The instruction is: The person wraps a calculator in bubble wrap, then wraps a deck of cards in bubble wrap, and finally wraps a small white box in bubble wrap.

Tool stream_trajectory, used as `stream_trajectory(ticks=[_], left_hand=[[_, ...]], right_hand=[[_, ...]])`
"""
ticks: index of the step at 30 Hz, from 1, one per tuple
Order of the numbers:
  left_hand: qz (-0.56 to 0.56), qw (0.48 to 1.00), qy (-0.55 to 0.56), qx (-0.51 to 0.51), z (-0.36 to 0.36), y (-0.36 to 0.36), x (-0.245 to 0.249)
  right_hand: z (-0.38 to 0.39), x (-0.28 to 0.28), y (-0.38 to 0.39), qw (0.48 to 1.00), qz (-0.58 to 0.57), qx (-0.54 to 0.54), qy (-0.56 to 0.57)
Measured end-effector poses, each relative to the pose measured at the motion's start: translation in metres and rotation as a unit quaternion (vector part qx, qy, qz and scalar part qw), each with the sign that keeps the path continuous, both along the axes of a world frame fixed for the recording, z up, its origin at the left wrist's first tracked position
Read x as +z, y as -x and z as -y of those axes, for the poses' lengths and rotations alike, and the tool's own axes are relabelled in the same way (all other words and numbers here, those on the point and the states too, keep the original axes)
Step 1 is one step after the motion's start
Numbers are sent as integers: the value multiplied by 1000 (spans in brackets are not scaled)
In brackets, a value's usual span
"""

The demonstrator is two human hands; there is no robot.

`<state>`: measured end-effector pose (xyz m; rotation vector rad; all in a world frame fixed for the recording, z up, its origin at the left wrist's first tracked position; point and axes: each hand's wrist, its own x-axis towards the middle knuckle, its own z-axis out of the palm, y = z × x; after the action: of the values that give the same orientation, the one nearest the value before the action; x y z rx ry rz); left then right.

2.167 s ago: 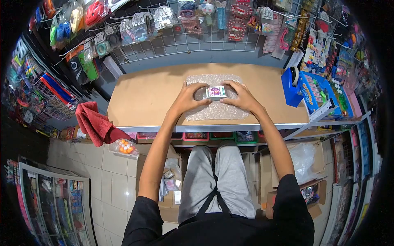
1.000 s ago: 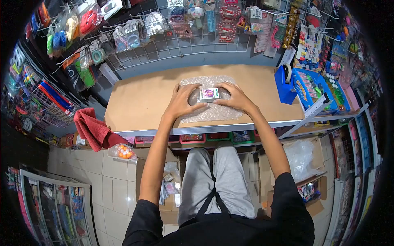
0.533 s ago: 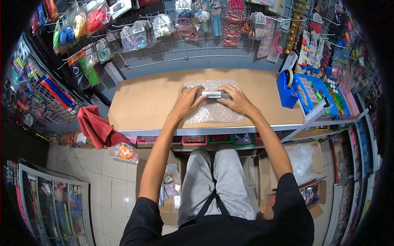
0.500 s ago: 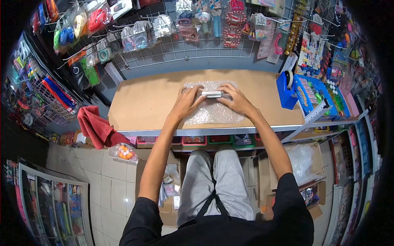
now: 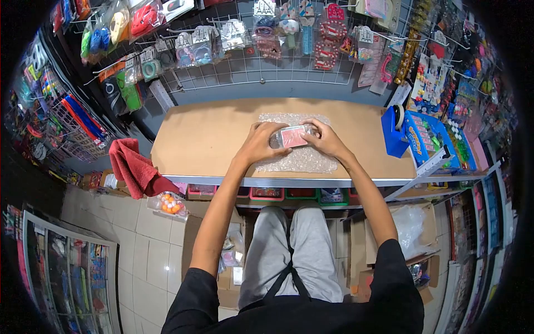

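A small clear-wrapped pack with a pink and white face (image 5: pixel 293 136) is held between both hands over a sheet of bubble wrap (image 5: pixel 297 162). The fingers and thumb of my left hand (image 5: pixel 260 143) close on its left side. At its right side, my right hand (image 5: pixel 327 139) grips the edge, thumb on the face. The bubble wrap lies flat on the brown tabletop (image 5: pixel 200 139). Exactly what is inside the pack is too small to tell.
A blue tape dispenser (image 5: pixel 394 133) and a blue display box (image 5: pixel 425 139) stand at the table's right. A red cloth (image 5: pixel 132 167) hangs by the left corner. Packaged goods hang on the wire grid (image 5: pixel 222 78) behind; cardboard boxes sit below.
The pack has turned from showing its narrow white side to showing its pink face. Both hands have shifted their grip around it, and the camera view has moved slightly.
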<state>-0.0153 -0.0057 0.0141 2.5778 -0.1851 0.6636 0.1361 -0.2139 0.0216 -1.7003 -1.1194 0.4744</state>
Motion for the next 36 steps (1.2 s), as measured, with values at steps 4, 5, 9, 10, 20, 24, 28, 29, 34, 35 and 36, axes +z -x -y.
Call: stream_trajectory(ticks=[4,5,9,10,20,24,28,29,34,35,36], left_hand=[[7,1000,-3,3,0,0,2],[16,1000,-10,4,0,0,2],[-21,1000,8,12,1,0,3],[-32,999,7,15,0,-1,3],[-45,996,76,9,-2,0,2],[-56,995,81,-9,-5,-2,2],[-58,995,80,-4,-4,-3,2],[-58,994,88,-1,-4,-2,1],[-3,999,48,-7,-8,-5,-6],[2,999,45,-9,-9,-6,-7],[-24,999,43,-4,-9,-6,-7]], right_hand=[[1,1,6,986,165,1,-12],[1,0,9,981,195,6,-22],[0,-8,6,964,265,-6,6],[0,-8,4,969,247,-1,9],[3,-5,1,986,168,9,22],[5,-6,2,954,290,-51,60],[7,-5,2,958,274,-50,64],[7,-6,1,960,267,-47,65],[7,-7,0,964,250,-45,76],[7,-6,2,964,249,-44,79],[6,-4,2,964,248,-43,81]])
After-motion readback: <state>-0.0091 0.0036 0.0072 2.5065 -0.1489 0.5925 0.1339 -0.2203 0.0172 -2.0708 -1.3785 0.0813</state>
